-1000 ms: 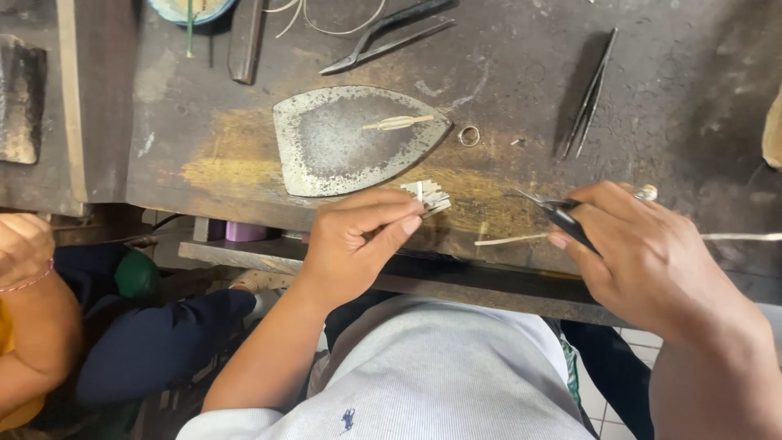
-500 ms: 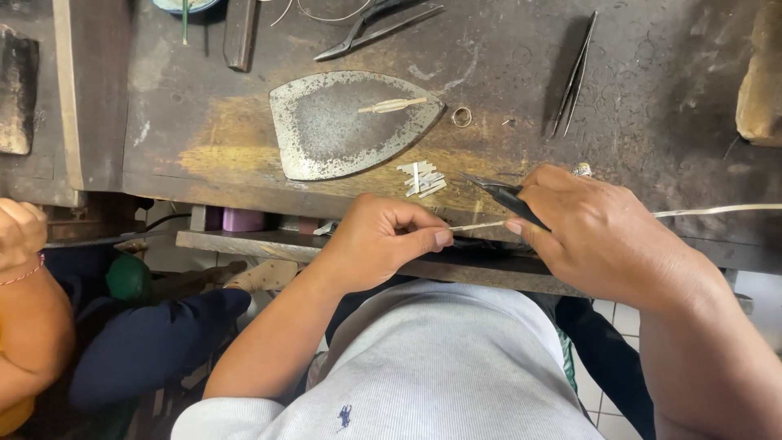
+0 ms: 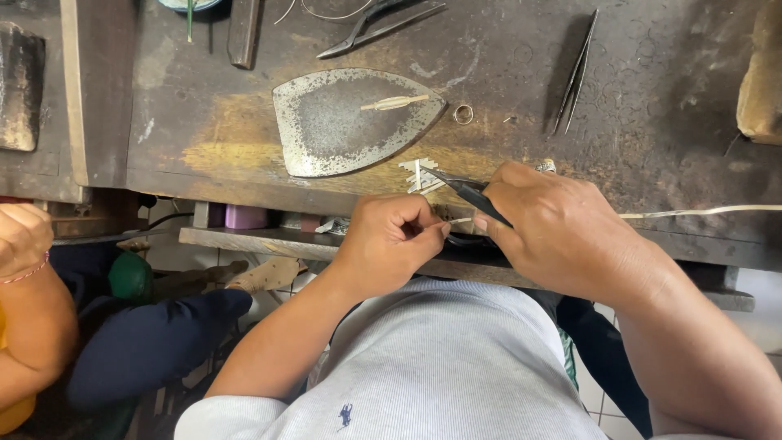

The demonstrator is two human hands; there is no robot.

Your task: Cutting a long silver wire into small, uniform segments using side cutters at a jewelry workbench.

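— What do the two hands hold?

— The right hand (image 3: 562, 232) grips dark pliers (image 3: 468, 191), its fingers wrapped tight round the handles; the tips of the pliers point left toward a small pile of short silver wire pieces (image 3: 417, 175) at the front edge of the bench (image 3: 652, 122). The left hand (image 3: 391, 240) has thumb and forefinger pinched together on the end of a thin silver wire (image 3: 456, 220), just beside the pliers.

— Where does that wire run?

— It passes under the right hand and shows again as a pale strand (image 3: 700, 212) going off to the right along the bench edge. I cannot tell whether the pliers are biting it.

— What else lies on the bench?

— A flat, iron-shaped metal plate (image 3: 326, 130) with a small twisted silver piece (image 3: 395, 103) on it, a little ring (image 3: 463, 114) just to its right, tweezers (image 3: 577, 73) farther right, and another pair of pliers (image 3: 375, 28) at the top.

— Anyone else?

— Another person's arm (image 3: 24, 310) shows at the left edge, well apart from the work.
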